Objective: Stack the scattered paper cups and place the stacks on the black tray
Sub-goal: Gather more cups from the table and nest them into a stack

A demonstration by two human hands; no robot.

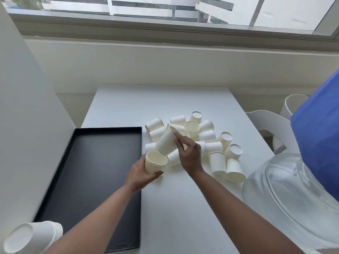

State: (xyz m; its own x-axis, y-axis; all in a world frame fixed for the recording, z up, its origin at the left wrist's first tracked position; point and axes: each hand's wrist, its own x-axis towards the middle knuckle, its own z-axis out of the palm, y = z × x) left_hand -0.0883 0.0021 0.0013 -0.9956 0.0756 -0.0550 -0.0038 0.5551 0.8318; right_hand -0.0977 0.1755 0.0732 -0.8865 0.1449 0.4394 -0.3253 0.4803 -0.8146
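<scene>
Several white paper cups (207, 136) lie scattered in a pile on the white table (183, 208). My left hand (140, 176) grips an upright cup (156, 163) beside the tray's right edge. My right hand (189, 153) pinches a tilted cup (166, 144) by its rim, just above and behind the upright one. The black tray (91, 171) lies flat to the left. A stack of cups (31, 237) lies on its side at the tray's near left corner.
A clear water jug (293, 195) with a blue top (322, 136) stands at the right edge. White chairs (266, 121) sit beyond the table's right side. A white wall panel (23, 125) borders the tray's left. A windowsill runs behind.
</scene>
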